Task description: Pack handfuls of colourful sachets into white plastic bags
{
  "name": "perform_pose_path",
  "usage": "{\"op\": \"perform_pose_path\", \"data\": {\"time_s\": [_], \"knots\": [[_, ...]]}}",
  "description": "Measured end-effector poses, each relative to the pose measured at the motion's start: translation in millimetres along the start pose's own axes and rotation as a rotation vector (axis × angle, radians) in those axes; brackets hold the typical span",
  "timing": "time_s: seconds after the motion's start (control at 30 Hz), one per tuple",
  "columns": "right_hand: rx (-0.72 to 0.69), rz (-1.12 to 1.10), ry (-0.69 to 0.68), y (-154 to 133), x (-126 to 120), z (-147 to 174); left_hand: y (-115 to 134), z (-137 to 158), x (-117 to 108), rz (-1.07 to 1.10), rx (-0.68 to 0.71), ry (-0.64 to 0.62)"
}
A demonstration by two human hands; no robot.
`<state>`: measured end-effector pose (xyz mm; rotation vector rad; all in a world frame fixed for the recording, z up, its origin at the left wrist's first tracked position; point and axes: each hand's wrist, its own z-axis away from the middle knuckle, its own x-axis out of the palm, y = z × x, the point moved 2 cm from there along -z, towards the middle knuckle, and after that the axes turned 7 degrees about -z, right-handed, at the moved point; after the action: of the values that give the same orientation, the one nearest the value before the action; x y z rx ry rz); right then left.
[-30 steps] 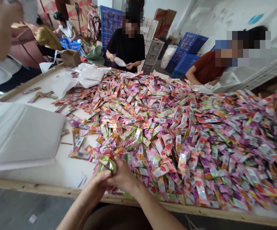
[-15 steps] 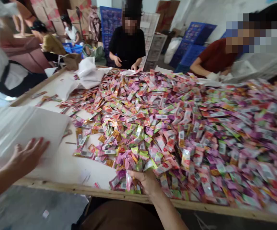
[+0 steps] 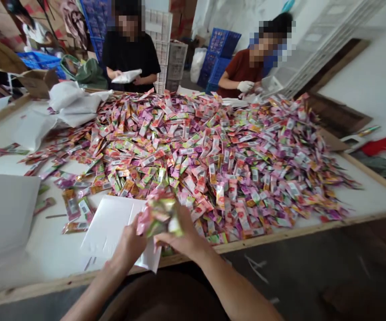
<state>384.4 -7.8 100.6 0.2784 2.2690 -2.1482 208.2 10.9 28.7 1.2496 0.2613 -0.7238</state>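
Note:
A bunch of small, colourful wrapped packets [image 3: 161, 214], blurred by motion, is held between my two hands above the near table edge. My right hand [image 3: 182, 234] curls round its right side. On the left side, my left hand [image 3: 131, 243] is closed against the bunch, its fingertips partly hidden. Beneath my left hand lies a flat white plastic bag [image 3: 108, 223], one corner reaching the wooden edge; whether my fingers also pinch it I cannot tell. A large heap of the same packets [image 3: 199, 156] spreads beyond my hands.
A stack of white bags [image 3: 4, 214] lies at left, and filled white bags [image 3: 72, 102] rest further back. A wooden rim [image 3: 313, 223] borders the table. Across it, one person [image 3: 131, 58] holds a white bag; another [image 3: 235, 73] wears a glove. Blue crates [image 3: 218, 55] stand behind.
My left hand has left the bag stack and come to the bunch at my right hand. A white bag now lies in front of me. The packets are lifted; the view has turned right.

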Motion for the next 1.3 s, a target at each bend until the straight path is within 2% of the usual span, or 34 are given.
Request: {"op": "perform_pose_path", "data": {"time_s": [0.07,0.13,0.2,0.33,0.4,0.53,0.77,0.8,0.87,0.93,1.0,1.13,1.3], "knots": [[-0.225,0.395,-0.050,12,10,3,-1,-9,10,0.021,-0.060,-0.023],[-0.391,0.775,-0.014,34,11,9,-7,-18,6,0.023,-0.115,-0.047],[-0.535,1.018,-0.012,56,8,16,-10,-26,0,-0.017,-0.140,-0.042],[-0.837,1.114,-0.104,77,10,25,3,-42,1,-0.221,-0.063,0.066],[-0.885,1.126,-0.139,78,13,24,15,-46,2,-0.339,0.021,0.114],[-0.870,1.146,-0.192,76,16,18,39,-47,1,-0.542,0.132,0.147],[-0.889,1.130,-0.321,81,19,21,70,-61,8,-0.731,0.181,0.129],[-0.854,1.134,-0.339,80,19,20,72,-60,7,-0.748,0.201,0.125],[-0.697,1.157,-0.356,77,15,13,70,-52,2,-0.780,0.243,0.135],[-0.502,1.185,-0.363,72,10,4,61,-38,-7,-0.812,0.256,0.162],[-0.373,1.211,-0.386,65,8,-5,48,-22,-17,-0.836,0.223,0.186],[-0.272,1.217,-0.451,55,11,-18,35,1,-20,-0.869,0.188,0.243],[-0.210,1.211,-0.459,50,21,-23,42,-1,-13,-0.990,0.363,0.279]]}}
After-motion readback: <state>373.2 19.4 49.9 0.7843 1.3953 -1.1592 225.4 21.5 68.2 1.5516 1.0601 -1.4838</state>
